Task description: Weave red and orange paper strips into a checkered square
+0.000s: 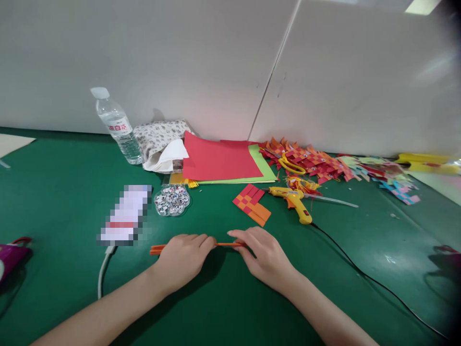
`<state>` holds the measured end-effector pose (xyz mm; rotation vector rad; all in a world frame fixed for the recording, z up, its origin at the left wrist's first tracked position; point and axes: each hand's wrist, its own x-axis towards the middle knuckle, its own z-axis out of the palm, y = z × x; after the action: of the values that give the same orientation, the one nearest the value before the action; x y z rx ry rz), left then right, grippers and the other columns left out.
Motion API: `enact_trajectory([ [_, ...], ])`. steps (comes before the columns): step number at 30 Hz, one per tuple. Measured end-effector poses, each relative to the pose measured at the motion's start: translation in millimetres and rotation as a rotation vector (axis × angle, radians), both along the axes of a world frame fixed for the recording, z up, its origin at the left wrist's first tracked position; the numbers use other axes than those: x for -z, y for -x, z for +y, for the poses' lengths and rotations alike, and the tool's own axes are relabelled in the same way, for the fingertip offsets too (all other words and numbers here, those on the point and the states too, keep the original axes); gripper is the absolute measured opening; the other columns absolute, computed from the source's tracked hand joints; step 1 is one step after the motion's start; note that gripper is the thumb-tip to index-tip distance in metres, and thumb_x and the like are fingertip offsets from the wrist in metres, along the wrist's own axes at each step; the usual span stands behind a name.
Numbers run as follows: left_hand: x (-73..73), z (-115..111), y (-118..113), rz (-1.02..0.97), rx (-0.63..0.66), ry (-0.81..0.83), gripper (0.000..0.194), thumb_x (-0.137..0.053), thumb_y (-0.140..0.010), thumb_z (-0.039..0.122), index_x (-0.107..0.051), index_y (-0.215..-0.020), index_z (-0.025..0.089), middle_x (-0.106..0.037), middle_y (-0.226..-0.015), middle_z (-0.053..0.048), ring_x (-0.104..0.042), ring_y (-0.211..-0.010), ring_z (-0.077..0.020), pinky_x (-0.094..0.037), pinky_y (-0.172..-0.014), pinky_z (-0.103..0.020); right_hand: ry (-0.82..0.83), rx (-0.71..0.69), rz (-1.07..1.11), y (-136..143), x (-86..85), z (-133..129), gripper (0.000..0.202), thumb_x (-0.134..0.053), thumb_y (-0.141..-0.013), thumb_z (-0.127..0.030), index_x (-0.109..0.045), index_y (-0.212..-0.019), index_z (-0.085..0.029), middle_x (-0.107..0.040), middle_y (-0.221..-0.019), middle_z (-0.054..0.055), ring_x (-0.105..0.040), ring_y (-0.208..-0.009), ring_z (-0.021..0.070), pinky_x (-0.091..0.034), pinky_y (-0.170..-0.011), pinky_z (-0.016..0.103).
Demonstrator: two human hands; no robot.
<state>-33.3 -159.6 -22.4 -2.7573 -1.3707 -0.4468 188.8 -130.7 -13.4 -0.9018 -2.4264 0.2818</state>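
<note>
Stretched level between my two hands is a folded orange paper strip. My left hand is closed around it, and layered orange ends stick out on that hand's far left side. The strip's right end lies in the pinch of my right hand, whose thumb and fingers partly hide it. Just beyond my right hand, a woven red and orange paper piece lies flat on the green table. To its right rests a yellow hot glue gun with a clear glue stick in its back.
Behind stand a water bottle, a patterned tissue pouch and red paper sheets. Nearer are a phone on a cable and a dish of googly eyes. Woven paper fish and yellow scissors lie at the back right.
</note>
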Motion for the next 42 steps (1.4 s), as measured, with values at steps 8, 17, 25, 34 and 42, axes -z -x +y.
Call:
enact_trajectory([
  [8, 4.5, -2.2, -3.7, -0.019, 0.038, -0.101, 0.013, -0.042, -0.089, 0.015, -0.053, -0.084, 0.018, -0.058, -0.062, 0.002, -0.054, -0.052, -0.0146, -0.032, -0.048, -0.026, -0.122, 0.007, -0.056, 8.4, -0.3, -5.3, 0.034, -0.043, -0.086, -0.007, -0.052, -0.117, -0.019, -0.063, -0.068, 0.000, -0.056, -0.061, 0.0134, -0.040, -0.069, 0.031],
  [17, -1.6, 4.0, 4.1, -0.070, -0.051, -0.183, 0.019, -0.040, -0.092, 0.019, -0.055, -0.082, 0.018, -0.061, -0.060, 0.002, -0.057, -0.053, -0.0142, -0.031, -0.050, -0.026, -0.136, 0.119, -0.067, -6.0, -2.4, 6.4, 0.036, -0.046, -0.087, -0.010, -0.051, -0.121, -0.022, -0.068, -0.073, -0.002, -0.059, -0.063, 0.0115, -0.039, -0.080, 0.033],
  [25, 1.7, -1.7, -2.6, -0.051, -0.003, -0.180, 0.019, -0.042, -0.091, 0.017, -0.055, -0.077, 0.018, -0.060, -0.058, 0.002, -0.055, -0.049, -0.0139, -0.028, -0.049, -0.028, -0.340, -0.040, -0.300, 11.9, -4.6, -5.9, 0.040, -0.033, -0.089, -0.004, -0.046, -0.126, -0.011, -0.067, -0.087, 0.006, -0.059, -0.081, 0.0166, -0.035, -0.093, 0.042],
  [34, -0.4, 1.3, -4.0, -0.053, 0.003, -0.173, 0.016, -0.045, -0.091, 0.023, -0.055, -0.080, 0.018, -0.060, -0.062, 0.002, -0.055, -0.054, -0.0146, -0.030, -0.051, -0.027, -0.248, -0.065, -0.214, 0.4, 0.1, -1.6, 0.045, -0.036, -0.088, -0.006, -0.041, -0.131, -0.016, -0.062, -0.071, 0.002, -0.051, -0.061, 0.0145, -0.038, -0.059, 0.029],
  [42, 2.6, -1.9, -3.1, -0.081, 0.034, -0.176, 0.015, -0.044, -0.088, 0.014, -0.055, -0.080, 0.018, -0.059, -0.059, 0.002, -0.053, -0.051, -0.0134, -0.028, -0.051, -0.028, -0.221, -0.066, -0.146, 8.6, -3.7, -6.0, 0.040, -0.042, -0.088, -0.012, -0.043, -0.128, -0.013, -0.060, -0.071, 0.002, -0.053, -0.064, 0.0160, -0.040, -0.062, 0.031],
])
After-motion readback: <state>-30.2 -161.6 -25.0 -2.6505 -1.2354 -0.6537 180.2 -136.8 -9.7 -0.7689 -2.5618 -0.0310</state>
